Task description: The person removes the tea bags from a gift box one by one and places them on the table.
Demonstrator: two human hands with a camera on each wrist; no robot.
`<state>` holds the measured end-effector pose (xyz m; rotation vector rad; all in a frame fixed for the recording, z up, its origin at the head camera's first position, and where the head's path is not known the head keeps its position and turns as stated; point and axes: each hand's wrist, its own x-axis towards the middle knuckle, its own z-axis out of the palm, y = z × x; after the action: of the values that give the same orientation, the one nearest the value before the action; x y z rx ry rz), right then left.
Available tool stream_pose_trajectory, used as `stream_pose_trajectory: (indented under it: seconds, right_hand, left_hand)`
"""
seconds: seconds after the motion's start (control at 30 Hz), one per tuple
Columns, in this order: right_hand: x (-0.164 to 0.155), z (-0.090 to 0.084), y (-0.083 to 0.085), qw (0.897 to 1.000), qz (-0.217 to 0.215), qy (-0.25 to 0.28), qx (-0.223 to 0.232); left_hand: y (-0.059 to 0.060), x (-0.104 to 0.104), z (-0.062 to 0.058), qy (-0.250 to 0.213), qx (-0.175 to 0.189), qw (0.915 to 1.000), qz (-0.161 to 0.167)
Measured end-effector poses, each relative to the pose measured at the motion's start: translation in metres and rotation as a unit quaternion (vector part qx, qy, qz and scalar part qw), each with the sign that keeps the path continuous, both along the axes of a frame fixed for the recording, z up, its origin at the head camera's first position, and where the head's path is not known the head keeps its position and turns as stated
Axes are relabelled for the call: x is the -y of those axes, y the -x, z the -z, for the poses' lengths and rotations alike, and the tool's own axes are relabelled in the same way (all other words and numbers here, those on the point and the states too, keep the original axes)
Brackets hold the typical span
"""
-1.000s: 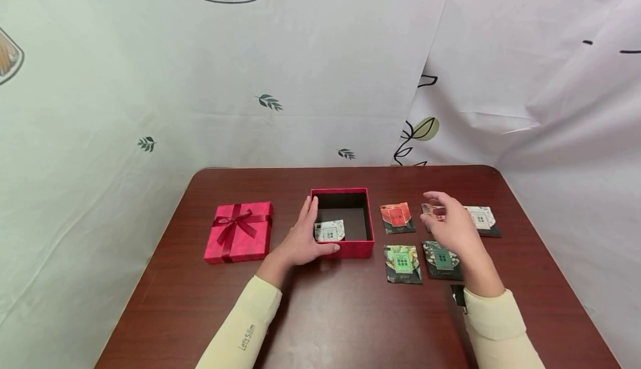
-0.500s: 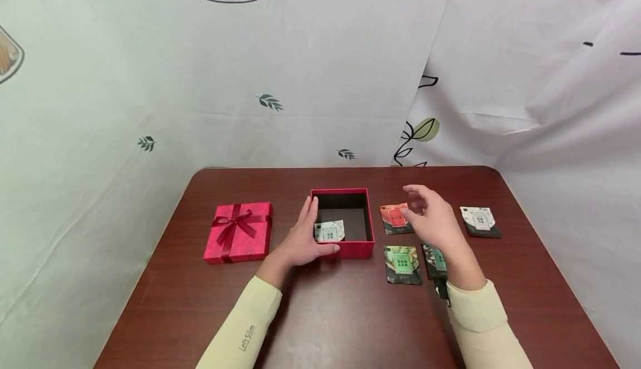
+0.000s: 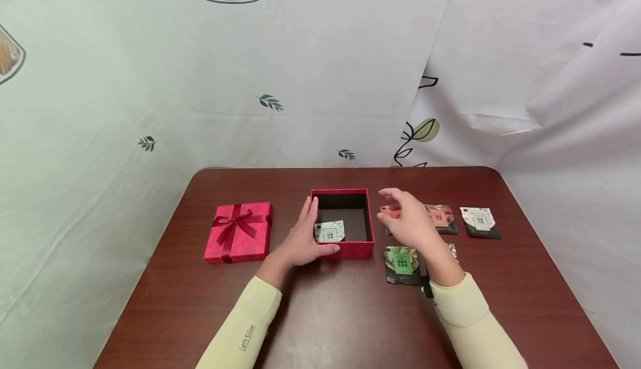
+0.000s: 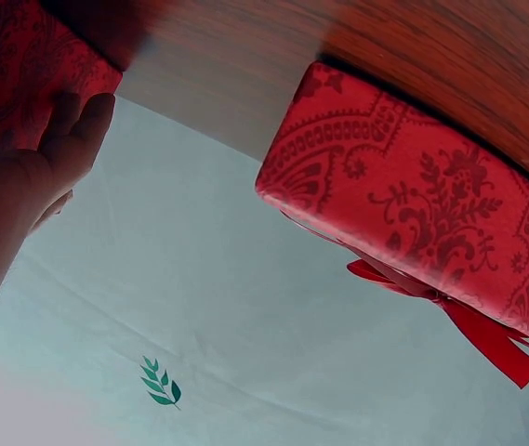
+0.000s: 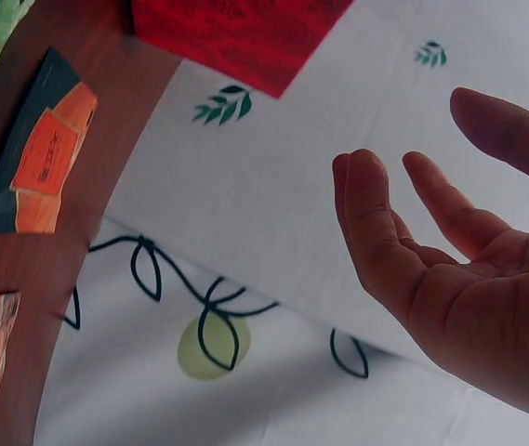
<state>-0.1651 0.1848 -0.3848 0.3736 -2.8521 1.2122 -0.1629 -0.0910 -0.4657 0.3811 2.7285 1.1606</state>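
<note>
My left hand (image 3: 299, 242) lies against the left side of a red open box (image 3: 358, 250), fingers straight, thumb along its front wall. Inside the box a white-patterned sachet (image 3: 330, 231) rests near the front left corner. Over an orange sachet (image 3: 388, 210) hovers my right hand (image 3: 410, 221), partly covering it in the head view. The right wrist view shows that hand's fingers loosely bent around nothing, with the orange sachet (image 5: 48, 153) flat on the table. A green sachet (image 3: 402, 263) lies nearer me, and a dark sachet (image 3: 453, 251) is mostly hidden behind my right wrist.
The red lid (image 3: 240, 232) with its ribbon bow sits left of the box. Right of my right hand lie a pink-and-dark sachet (image 3: 442, 219) and a white-and-dark sachet (image 3: 481, 222). A patterned white cloth (image 3: 320, 68) hangs behind the brown table (image 3: 320, 324).
My right hand has moved left, from above the pink-and-dark sachet to above the orange one, uncovering the pink-and-dark one. My left hand, the box and the lid have stayed put.
</note>
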Motion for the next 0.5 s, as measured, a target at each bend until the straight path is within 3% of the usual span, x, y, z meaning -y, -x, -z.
stream_pose_trajectory:
  seconds: [0.5]
  right_hand:
    - [0.033, 0.007, 0.004, 0.999, -0.045, -0.014, 0.01]
  left_hand:
    - [0.001, 0.0, 0.001, 0.002, 0.007, 1.0, -0.006]
